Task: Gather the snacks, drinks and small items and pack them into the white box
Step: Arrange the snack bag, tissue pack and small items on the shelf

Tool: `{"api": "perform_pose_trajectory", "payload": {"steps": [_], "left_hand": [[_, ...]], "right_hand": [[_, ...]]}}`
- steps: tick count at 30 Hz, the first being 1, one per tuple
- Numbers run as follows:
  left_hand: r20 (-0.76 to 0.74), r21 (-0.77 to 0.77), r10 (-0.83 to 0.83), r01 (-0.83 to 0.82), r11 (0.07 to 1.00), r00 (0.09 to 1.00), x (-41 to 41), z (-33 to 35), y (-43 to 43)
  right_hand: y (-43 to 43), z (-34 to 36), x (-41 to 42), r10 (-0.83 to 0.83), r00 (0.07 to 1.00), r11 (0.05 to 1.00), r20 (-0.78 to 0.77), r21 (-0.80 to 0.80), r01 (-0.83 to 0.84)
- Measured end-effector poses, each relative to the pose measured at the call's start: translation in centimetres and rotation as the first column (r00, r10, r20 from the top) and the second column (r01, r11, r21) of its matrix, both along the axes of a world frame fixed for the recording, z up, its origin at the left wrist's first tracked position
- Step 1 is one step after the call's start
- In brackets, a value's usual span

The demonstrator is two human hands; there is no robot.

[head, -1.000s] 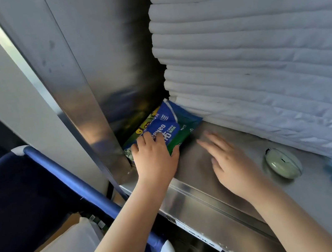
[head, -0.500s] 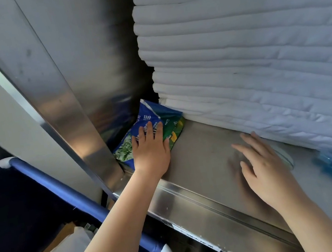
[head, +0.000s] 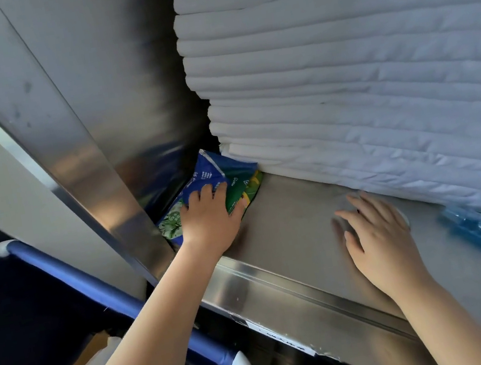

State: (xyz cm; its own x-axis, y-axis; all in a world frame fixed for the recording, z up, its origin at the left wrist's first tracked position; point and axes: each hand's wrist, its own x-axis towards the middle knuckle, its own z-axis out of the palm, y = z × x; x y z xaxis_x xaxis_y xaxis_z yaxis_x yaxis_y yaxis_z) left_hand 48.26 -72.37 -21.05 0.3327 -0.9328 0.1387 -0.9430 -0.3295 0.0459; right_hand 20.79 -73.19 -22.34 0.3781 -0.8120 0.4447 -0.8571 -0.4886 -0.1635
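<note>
two snack packets, one blue case, one quilt stack.

Left hand flat on snack packets (blue, green) in shelf corner; right hand spread over shelf.

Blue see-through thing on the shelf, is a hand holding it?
No, the blue see-through thing lies by itself on the metal shelf, and the right hand rests apart from it.

Daylit, steel glare, wide-angle bending
</note>
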Motion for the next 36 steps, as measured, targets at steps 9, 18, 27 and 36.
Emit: {"api": "perform_pose_trajectory", "payload": {"steps": [9, 18, 27, 36], "left_hand": [[-0.175, 0.101, -0.143, 0.162, 0.982, 0.974, 1.8, 0.1, -3.3], [-0.153, 0.056, -0.115, 0.124, 0.991, 0.981, 1.8, -0.2, -3.1], [-0.149, 0.004, 0.056, -0.056, 0.998, 0.987, 1.8, -1.2, -2.1], [-0.121, 0.007, 0.102, -0.102, 0.995, 0.987, 1.3, -2.2, -0.4]], "right_hand": [[0.1, 0.1, 0.1, 0.023, 1.0, 0.999, 0.007, -0.045, -0.023], [-0.8, 2.9, 6.6, 0.319, 0.941, 0.943, 0.116, 0.056, -0.327], [-10.0, 2.8, 18.9, 0.524, 0.851, 0.754, -0.041, 0.486, -0.442], [-11.1, 1.7, 19.2, 0.525, 0.85, 0.76, -0.038, 0.471, -0.448]]}}
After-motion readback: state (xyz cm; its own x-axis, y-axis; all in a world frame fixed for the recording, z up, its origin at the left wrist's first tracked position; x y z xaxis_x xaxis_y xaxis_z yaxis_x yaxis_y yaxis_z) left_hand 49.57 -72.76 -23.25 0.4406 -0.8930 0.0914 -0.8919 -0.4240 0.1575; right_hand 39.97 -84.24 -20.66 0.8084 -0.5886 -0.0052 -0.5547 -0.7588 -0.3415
